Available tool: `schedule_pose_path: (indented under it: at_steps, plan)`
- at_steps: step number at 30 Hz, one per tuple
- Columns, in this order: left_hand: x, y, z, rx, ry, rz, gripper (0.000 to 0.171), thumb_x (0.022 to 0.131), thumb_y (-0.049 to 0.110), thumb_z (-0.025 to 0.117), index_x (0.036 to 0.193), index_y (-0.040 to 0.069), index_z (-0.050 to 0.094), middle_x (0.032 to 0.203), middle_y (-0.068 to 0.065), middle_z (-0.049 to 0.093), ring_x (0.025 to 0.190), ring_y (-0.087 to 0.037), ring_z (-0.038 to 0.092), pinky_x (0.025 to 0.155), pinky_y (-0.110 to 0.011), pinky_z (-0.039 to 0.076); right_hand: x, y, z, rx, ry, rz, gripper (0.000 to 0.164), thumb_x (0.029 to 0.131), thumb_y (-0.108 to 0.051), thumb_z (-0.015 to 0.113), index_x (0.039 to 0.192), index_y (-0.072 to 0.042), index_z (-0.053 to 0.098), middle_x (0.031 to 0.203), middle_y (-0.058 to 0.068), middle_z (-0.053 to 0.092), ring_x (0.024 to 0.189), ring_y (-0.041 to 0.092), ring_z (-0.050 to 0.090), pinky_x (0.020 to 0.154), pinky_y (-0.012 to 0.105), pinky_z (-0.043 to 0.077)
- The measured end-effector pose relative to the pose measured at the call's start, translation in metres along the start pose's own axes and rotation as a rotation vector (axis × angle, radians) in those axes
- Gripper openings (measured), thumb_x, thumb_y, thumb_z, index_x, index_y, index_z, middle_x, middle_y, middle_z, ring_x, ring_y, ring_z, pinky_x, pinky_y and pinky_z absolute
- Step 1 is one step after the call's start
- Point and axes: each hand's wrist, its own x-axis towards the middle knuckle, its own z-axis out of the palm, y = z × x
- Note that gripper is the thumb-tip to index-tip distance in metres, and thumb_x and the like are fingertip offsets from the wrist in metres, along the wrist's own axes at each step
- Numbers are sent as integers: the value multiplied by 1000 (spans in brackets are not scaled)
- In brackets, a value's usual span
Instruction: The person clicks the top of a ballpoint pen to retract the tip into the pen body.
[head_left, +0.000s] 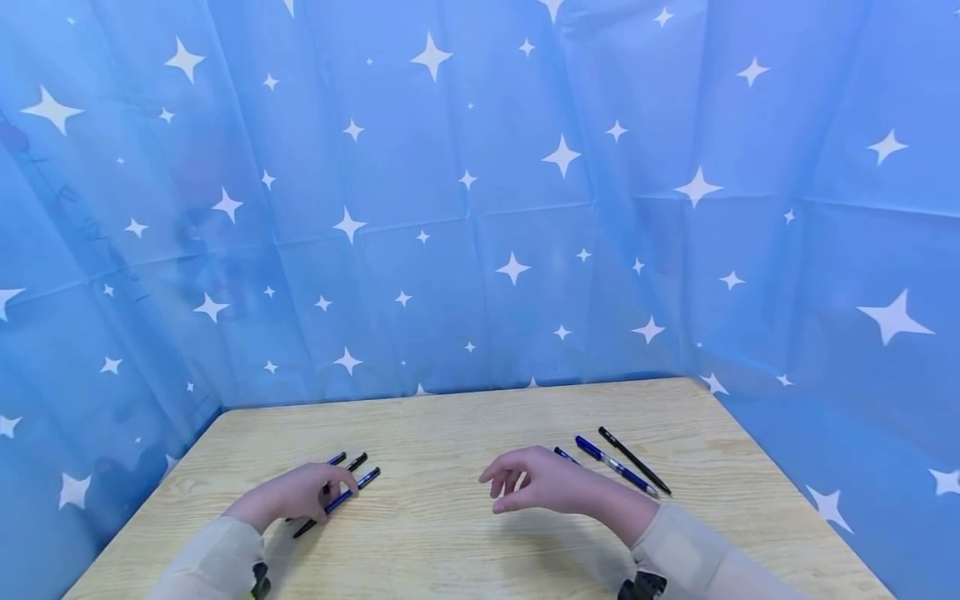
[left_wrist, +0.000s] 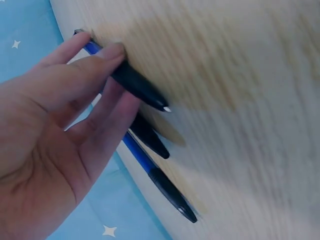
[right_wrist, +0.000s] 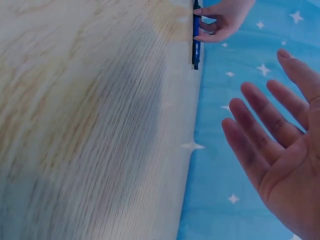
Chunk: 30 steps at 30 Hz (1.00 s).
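On the left of the table, my left hand [head_left: 296,493] pinches a blue pen [head_left: 367,479] between thumb and fingers. In the left wrist view, that pen's black grip [left_wrist: 142,90] points down to a pale tip. Close beside it lie a black pen [left_wrist: 151,138] and another blue pen [left_wrist: 170,190] with a black grip, partly covered by the fingers. My right hand [head_left: 542,482] hovers over the table with loosely bent fingers and holds nothing; the right wrist view shows its palm [right_wrist: 290,182] bare.
Beyond the right hand lie a blue pen [head_left: 617,465] with a clear section, a black pen [head_left: 636,461] and a third pen [head_left: 566,454] mostly hidden by the hand. A blue star-patterned curtain [head_left: 465,208] surrounds the back and sides of the wooden table [head_left: 420,533].
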Motion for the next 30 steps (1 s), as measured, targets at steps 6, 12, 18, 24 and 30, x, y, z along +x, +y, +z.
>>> schedule_pose_path:
  at_steps: [6,12,18,24,30]
  plan:
    - [-1,10,-4,12,-21,23,48,72,-19,72,105,15,67,86,0,57,70,-13,50,60,-29,44,0,-1,-2,-16,6,-8,28,91,-20,71,118,-23,67,101,0,67,89,11,62,80,30,51]
    - [6,27,-2,50,-31,28,55,73,-27,62,103,19,68,91,1,59,73,-14,56,60,-30,48,-1,0,-5,-16,19,-11,28,91,-22,71,119,-23,67,101,0,68,90,13,62,81,32,51]
    - [15,53,1,96,-15,71,53,74,-25,63,103,19,68,93,3,60,77,-18,60,63,-28,49,-1,4,-6,-28,57,-17,30,91,-21,71,120,-21,66,101,1,68,90,12,62,81,32,51]
    - [23,80,5,155,15,183,47,78,-22,65,102,19,69,97,6,62,82,-8,58,68,-26,50,-3,4,-10,5,96,-18,32,91,-19,71,122,-17,66,102,4,67,93,17,63,80,32,52]
    - [30,103,9,152,30,223,41,81,-17,66,101,18,68,97,9,61,83,-8,58,71,-26,51,-6,3,-14,2,137,-13,33,91,-23,72,122,-17,66,100,-4,66,95,19,63,77,32,53]
